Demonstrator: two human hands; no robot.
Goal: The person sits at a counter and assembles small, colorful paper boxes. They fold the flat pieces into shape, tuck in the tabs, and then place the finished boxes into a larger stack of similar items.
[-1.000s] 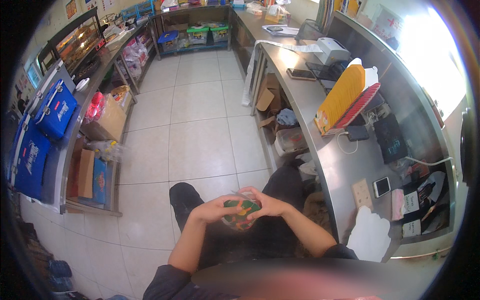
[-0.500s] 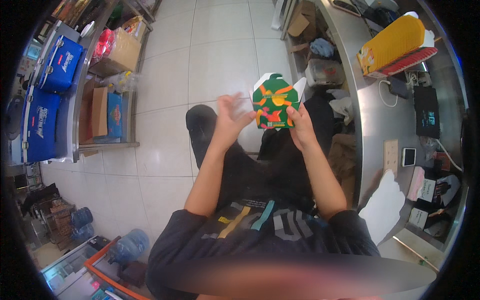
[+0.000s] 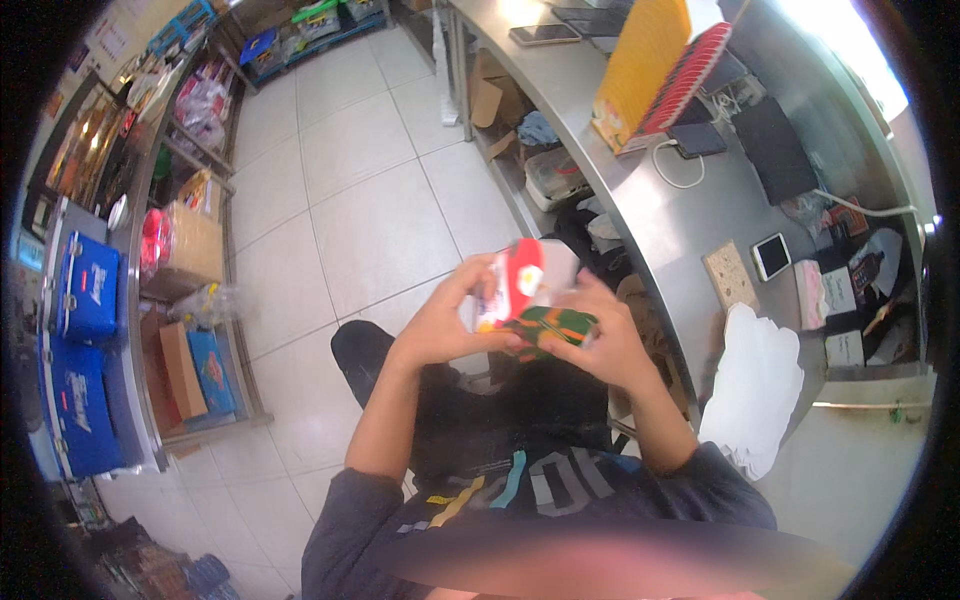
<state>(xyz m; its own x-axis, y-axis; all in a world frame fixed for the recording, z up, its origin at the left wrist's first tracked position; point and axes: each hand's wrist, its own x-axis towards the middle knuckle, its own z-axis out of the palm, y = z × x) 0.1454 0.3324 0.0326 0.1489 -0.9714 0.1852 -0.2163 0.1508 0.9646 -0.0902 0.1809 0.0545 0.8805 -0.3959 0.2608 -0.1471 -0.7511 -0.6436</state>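
Note:
A folding paper food box [image 3: 528, 283] is held between both my hands above my lap. One face is red with a white and yellow motif; a green and orange face shows below it, and the inside looks whitish. My left hand [image 3: 440, 322] grips the box's left side, thumb along the lower edge. My right hand [image 3: 606, 338] is closed on the right side, its thumb on the green face. Some fingertips are blurred or hidden behind the box.
On the steel counter [image 3: 660, 225] to the right stand a row of nested yellow and red boxes [image 3: 640, 70], a white phone [image 3: 771, 257], a speckled block [image 3: 731, 279] and a stack of white card blanks [image 3: 752, 390]. Blue cases [image 3: 90, 285] sit on the left shelving.
My left hand, free and blurred before, now holds the box too. The box has turned, showing its red side, and come lower. My view has swung to the right.

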